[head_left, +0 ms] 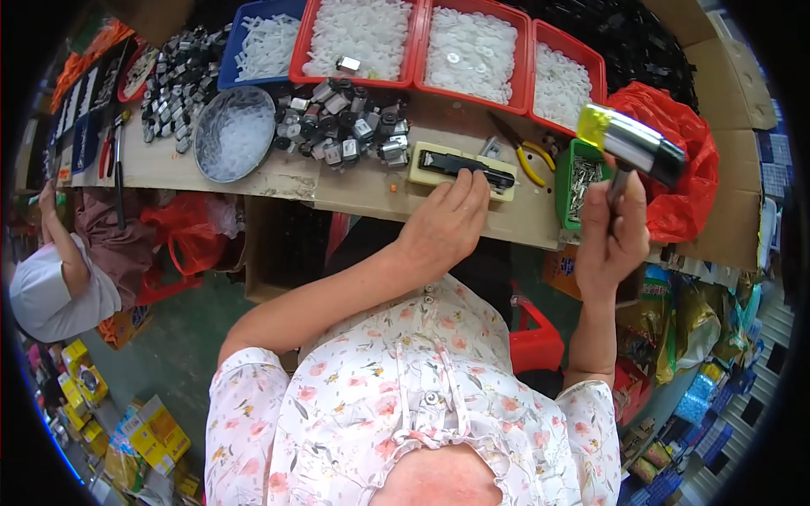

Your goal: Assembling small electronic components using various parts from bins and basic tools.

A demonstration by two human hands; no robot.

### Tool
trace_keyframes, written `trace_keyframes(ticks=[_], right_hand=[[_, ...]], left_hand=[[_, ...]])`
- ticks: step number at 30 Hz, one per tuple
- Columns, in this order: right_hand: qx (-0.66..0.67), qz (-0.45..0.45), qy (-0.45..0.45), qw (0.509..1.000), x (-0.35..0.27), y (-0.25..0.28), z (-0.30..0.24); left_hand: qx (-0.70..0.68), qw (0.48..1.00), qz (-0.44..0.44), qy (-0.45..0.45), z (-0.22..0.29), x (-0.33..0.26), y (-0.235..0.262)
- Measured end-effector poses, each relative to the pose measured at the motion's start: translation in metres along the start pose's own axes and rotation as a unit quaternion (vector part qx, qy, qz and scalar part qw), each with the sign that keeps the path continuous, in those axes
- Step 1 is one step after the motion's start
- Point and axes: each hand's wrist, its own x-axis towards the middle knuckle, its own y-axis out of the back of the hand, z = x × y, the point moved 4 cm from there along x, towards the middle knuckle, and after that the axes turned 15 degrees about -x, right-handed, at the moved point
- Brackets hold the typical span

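Right hand [613, 240] — fingers closed around the handle of a mallet with a yellow-and-black cylindrical head [631, 142], raised at right of frame. Left hand [445, 223] — fingers extended, pressing the black part in a cream rectangular block jig [462, 171] at upper centre, on the cardboard-covered bench [371, 198].

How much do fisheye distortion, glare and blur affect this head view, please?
In the head view, the cardboard-topped workbench bows strongly and the corners go black; lighting is even and soft, with a small glare on the yellow-and-black mallet head in the right hand; the left hand on the cream block with a black part stays sharp.
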Motion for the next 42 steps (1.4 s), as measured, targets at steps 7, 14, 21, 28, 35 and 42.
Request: trace_keyframes(ticks=[7,14,21,28,35,42], right_hand=[[-0.144,-0.129,0.257,0.947,0.013,-0.054,-0.021],[-0.235,-0.191,0.308,0.902,0.01,-0.069,-0.017],[-0.1,-0.104,0.272,0.951,0.012,-0.059,-0.015],[-0.007,0.049,0.196,0.979,0.0,-0.044,0.008],[-0.038,0.018,0.179,0.983,-0.025,-0.036,0.018],[-0.05,0.003,0.134,0.99,-0.027,-0.022,0.027]], left_hand=[[0.04,0.999,0.0,-0.016,-0.002,-0.01,-0.01],[0.042,0.999,-0.008,-0.034,-0.001,-0.015,-0.011],[0.023,0.999,-0.002,-0.044,-0.004,-0.019,-0.008],[-0.04,0.998,0.042,0.01,-0.017,-0.023,0.014],[-0.032,0.997,0.062,0.039,-0.021,-0.025,0.018],[-0.025,0.999,0.039,-0.003,-0.021,-0.001,0.007]])
